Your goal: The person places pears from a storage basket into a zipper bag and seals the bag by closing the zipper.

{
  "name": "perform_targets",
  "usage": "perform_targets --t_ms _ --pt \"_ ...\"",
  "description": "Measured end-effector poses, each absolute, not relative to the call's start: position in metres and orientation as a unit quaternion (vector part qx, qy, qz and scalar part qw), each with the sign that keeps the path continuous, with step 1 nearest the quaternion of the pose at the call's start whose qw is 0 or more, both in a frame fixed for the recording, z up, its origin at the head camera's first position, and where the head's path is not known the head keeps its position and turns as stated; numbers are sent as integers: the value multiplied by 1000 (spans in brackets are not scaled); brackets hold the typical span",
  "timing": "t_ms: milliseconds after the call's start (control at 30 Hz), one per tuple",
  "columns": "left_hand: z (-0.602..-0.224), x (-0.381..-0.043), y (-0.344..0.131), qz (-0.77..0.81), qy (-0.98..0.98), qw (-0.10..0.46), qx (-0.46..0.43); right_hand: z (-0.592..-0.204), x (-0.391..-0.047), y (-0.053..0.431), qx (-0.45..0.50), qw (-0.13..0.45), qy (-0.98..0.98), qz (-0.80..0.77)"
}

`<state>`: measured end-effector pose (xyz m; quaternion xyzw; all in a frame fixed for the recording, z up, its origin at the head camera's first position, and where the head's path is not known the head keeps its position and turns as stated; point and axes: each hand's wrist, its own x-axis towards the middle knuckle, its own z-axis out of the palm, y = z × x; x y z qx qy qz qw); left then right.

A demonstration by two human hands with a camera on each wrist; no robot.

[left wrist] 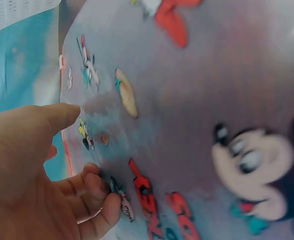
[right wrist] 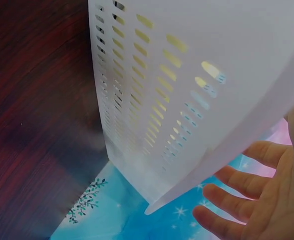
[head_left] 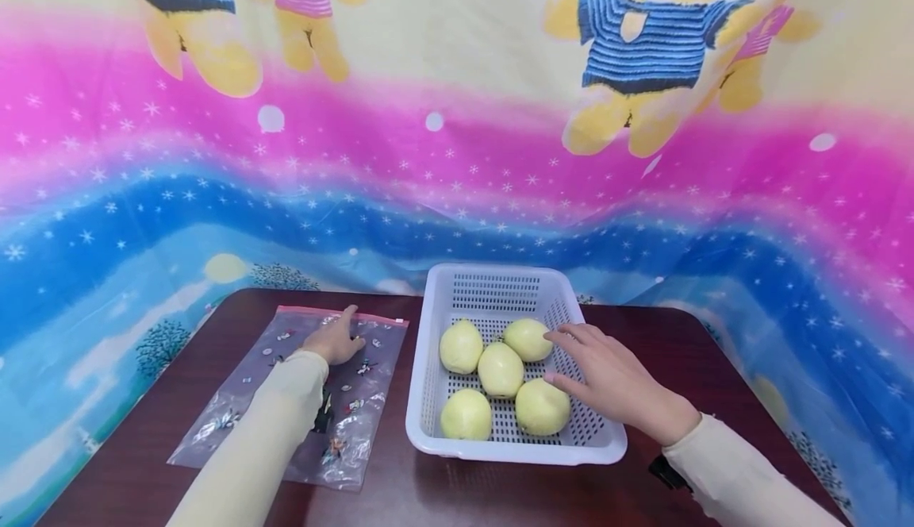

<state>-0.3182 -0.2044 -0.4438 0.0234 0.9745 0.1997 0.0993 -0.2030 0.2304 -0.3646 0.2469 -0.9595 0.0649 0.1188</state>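
Note:
A clear zip bag (head_left: 360,424) with a red zip edge and printed cartoon figures lies flat on the left of the table. My left hand (head_left: 332,342) is over its upper part. In the left wrist view, the left hand (left wrist: 42,170) has loosely bent fingertips close to the printed plastic; contact is hard to tell. A white plastic basket (head_left: 514,453) holds several round, pale yellow-green fruits (head_left: 501,371), perhaps pears or apples. Above the basket's right rim, my right hand (head_left: 607,368) reaches inward with spread fingers near the right-hand fruits. Outside the perforated basket wall (right wrist: 226,115) shows the right hand (right wrist: 256,190).
Both the bag and the basket stand on a dark reddish-brown table (head_left: 443,495). Behind it hangs a colourful cloth (head_left: 457,154) with bears and snowflakes, touching the back edge. A black strap (head_left: 667,473) sits at my right wrist.

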Motion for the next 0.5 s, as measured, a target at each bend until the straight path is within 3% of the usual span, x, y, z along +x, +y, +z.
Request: perform_targets --t_ms 267,500 --pt "-437 -315 -202 174 978 113 28 -364 -200 230 245 115 -960 68" --pt "-444 -316 -205 170 981 89 32 -365 -199 230 244 114 -961 61"
